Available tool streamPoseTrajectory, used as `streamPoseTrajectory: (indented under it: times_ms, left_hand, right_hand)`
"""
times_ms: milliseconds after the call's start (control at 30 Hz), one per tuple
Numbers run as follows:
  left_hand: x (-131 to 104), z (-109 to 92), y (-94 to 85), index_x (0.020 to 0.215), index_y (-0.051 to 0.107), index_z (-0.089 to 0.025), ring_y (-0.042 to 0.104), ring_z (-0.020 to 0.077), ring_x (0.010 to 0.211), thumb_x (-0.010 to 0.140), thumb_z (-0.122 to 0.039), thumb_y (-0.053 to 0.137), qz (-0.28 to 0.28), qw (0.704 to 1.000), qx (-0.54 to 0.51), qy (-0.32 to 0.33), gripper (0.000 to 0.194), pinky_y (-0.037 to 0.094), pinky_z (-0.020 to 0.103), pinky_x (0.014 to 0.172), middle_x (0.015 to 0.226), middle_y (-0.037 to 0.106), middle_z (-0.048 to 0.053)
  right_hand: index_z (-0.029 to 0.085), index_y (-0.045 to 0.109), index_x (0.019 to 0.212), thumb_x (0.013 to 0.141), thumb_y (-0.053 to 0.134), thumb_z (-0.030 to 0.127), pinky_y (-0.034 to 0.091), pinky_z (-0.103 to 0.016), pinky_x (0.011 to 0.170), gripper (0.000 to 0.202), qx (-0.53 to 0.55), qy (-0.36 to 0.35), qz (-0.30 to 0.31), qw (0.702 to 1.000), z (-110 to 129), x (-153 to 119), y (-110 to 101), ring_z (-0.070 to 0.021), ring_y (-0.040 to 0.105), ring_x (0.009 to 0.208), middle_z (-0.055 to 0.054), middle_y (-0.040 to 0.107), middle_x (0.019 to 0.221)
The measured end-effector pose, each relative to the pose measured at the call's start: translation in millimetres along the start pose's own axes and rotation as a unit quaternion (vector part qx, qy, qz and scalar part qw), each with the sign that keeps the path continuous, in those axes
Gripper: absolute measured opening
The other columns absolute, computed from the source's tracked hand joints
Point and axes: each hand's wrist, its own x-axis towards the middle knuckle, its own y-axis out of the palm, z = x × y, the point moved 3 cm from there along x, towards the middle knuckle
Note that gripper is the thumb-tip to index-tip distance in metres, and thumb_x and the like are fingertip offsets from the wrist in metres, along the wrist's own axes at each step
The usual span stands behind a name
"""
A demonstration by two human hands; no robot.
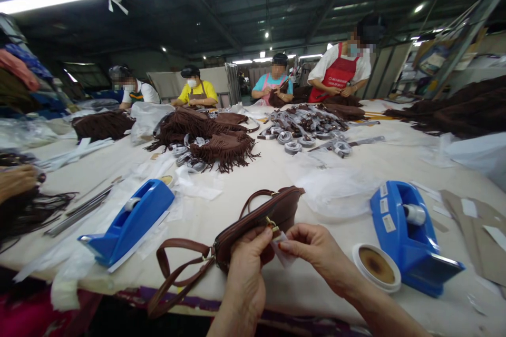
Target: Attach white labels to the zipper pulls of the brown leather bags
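A brown leather handbag lies tilted at the table's front edge, its strap looping out to the left and hanging over the edge. My left hand is closed on the bag's near side, with the thumb beside a gold-coloured metal clasp. My right hand pinches a small translucent white wrapper just under the clasp. Part of the clasp and the fingers behind the bag are hidden.
Blue tape dispensers stand left and right, the right one beside a round white tub. Farther back lie fringed brown bags and wrapped straps. Several co-workers are across the table; another person's hand is at left.
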Motion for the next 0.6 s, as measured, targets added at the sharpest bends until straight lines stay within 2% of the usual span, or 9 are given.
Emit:
streamPoseTrajectory:
  times_ms: [167, 300, 433, 600]
  left_hand:
    - [0, -1, 1.5, 0.068, 0.07, -0.014, 0.058, 0.0135, 0.06, 0.061, -0.023, 0.071, -0.006, 1.0, 0.008, 0.016, 0.012, 0.041, 0.027, 0.061, 0.067, 0.069, 0.004]
    - [-6, -3, 3.1, 0.074, 0.07, -0.014, 0.062, 0.018, 0.066, 0.065, -0.026, 0.066, -0.017, 0.998, -0.012, 0.059, 0.016, 0.046, 0.03, 0.062, 0.072, 0.071, 0.005]
    - [-12, -1, 0.5, 0.08, 0.069, -0.011, 0.065, 0.023, 0.078, 0.069, -0.023, 0.06, -0.019, 0.994, -0.003, 0.108, 0.019, 0.05, 0.035, 0.072, 0.081, 0.072, 0.009]
    - [-9, 7, -8.6, 0.096, 0.065, -0.014, 0.064, 0.0222, 0.087, 0.074, -0.026, 0.058, -0.022, 0.983, 0.071, 0.169, 0.026, 0.048, 0.034, 0.083, 0.092, 0.071, 0.009]
  right_hand:
    - [0.015, 0.063, 0.059, 0.058, 0.074, 0.036, 0.037, -0.024, 0.055, 0.024, 0.006, 0.004, -0.039, 0.999, -1, 0, 3, -0.0101, 0.048, 0.054, 0.003, 0.058, 0.054]
    - [0.014, 0.067, 0.062, 0.061, 0.072, 0.039, 0.037, -0.024, 0.057, 0.025, 0.021, -0.01, -0.062, 0.998, -1, 1, 6, -0.0108, 0.048, 0.057, 0.001, 0.06, 0.057]
    - [0.014, 0.069, 0.062, 0.061, 0.073, 0.038, 0.035, -0.024, 0.058, 0.024, 0.053, -0.026, -0.096, 0.994, -3, 2, 10, -0.0104, 0.046, 0.058, 0.001, 0.06, 0.058]
    - [0.016, 0.071, 0.068, 0.062, 0.075, 0.037, 0.035, -0.022, 0.058, 0.023, 0.132, -0.015, -0.117, 0.984, -15, 6, 17, -0.0098, 0.047, 0.061, 0.0, 0.064, 0.064]
